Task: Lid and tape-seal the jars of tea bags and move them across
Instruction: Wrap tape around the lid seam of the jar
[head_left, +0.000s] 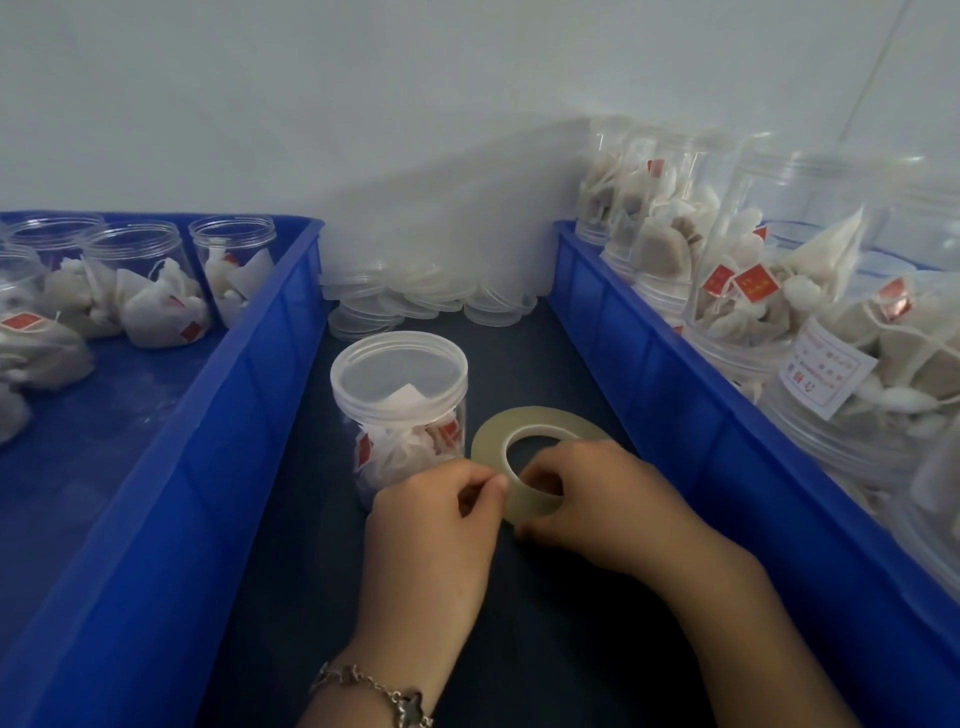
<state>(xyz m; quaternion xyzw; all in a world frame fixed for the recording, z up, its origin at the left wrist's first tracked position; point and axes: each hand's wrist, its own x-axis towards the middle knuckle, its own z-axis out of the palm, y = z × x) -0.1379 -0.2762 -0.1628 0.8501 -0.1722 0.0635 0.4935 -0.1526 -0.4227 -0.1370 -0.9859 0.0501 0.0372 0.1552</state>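
Tape roll lies flat on the dark table just right of the lidded jar of tea bags, between the two blue crates. My right hand grips the roll's near edge, fingers curled into its hole, while my left hand pinches at the tape's end with thumb and forefinger.

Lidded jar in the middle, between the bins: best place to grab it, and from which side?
Probably the lid, from above: the jar stands upright, its round lid facing up with open space overhead. The left hand and tape roll crowd its lower front and right side, and the left bin wall is close on the left.
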